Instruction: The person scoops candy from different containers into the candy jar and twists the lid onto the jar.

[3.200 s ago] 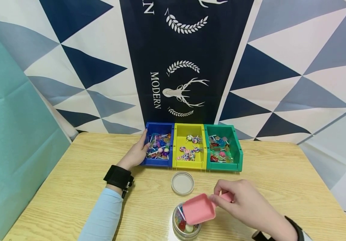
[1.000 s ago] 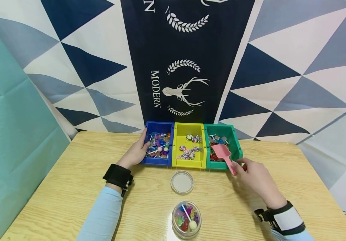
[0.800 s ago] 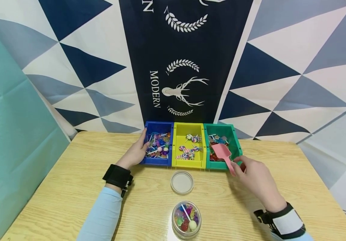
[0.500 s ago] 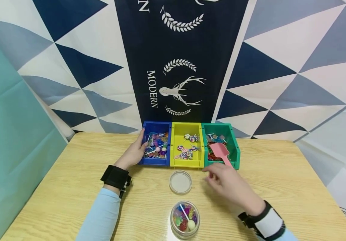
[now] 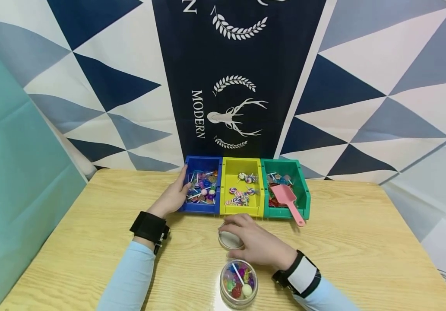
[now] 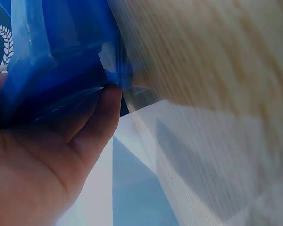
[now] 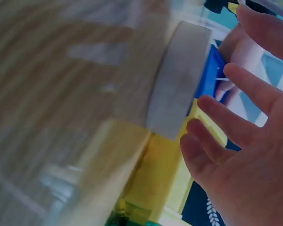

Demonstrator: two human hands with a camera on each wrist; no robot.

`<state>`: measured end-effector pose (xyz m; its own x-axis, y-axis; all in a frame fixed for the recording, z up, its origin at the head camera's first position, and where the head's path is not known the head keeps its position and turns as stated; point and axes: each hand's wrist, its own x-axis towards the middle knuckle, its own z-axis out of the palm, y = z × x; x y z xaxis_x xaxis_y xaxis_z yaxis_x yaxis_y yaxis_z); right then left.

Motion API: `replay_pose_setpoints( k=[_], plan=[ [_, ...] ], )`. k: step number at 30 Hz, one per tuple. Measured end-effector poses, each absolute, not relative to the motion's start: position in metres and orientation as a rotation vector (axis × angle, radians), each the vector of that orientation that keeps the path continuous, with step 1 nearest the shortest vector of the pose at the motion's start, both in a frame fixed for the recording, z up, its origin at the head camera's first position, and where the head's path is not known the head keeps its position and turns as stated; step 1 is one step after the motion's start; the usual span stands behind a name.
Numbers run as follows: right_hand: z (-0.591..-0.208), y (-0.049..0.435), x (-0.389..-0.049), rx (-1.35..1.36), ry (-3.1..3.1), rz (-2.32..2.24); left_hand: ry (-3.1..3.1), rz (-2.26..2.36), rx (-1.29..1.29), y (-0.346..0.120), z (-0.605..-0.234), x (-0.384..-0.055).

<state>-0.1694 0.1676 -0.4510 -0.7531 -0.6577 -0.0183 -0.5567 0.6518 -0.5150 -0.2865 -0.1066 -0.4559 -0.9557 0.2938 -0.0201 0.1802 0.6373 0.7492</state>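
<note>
My left hand (image 5: 171, 195) grips the left wall of the blue bin (image 5: 201, 209), its thumb over the rim; the left wrist view shows the fingers along the blue plastic (image 6: 61, 70). My right hand (image 5: 259, 242) hovers with spread fingers over the round jar lid (image 5: 228, 240), which it partly hides. In the right wrist view the pale lid (image 7: 177, 84) stands apart from the fingertips. Just below this hand is a clear jar (image 5: 238, 298) filled with colourful candies, a white lollipop on top. A pink scoop (image 5: 285, 195) lies in the green bin (image 5: 304, 194), handle over its front edge.
Between the blue and green bins stands a yellow bin (image 5: 243, 211) with swirled lollipops (image 5: 240, 196). Mixed candies (image 5: 203, 186) fill much of the blue bin. The bins stand at the back of the wooden table (image 5: 343, 242), against a patterned curtain (image 5: 230, 56).
My right hand has emptied the pink scoop over the jar, set it down in the green bin, let go, and moved left to the lid. The left hand has stayed on the blue bin.
</note>
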Motion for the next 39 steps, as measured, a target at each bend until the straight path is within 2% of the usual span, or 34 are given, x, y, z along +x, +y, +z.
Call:
replay_pose_setpoints(
  k=[6, 17, 24, 34, 39],
  plan=[
    [-0.456, 0.171, -0.172, -0.962, 2.700, -0.711, 2.708, 1.229, 0.396, -0.107, -0.454, -0.286],
    [-0.437, 0.186, -0.167, -0.754, 2.724, -0.501, 2.705, 1.236, 0.390, -0.105, -0.453, -0.287],
    [-0.435, 0.187, -0.162, -0.741, 2.707, -0.390, 2.711, 1.238, 0.391, -0.107, -0.454, -0.286],
    [-0.429, 0.195, -0.165, -0.622, 2.709, -0.426, 2.697, 1.254, 0.361, -0.104, -0.453, -0.285],
    [-0.420, 0.200, -0.164, -0.661, 2.743, -0.541, 2.694, 1.260, 0.373, -0.105, -0.453, -0.286]
  ],
)
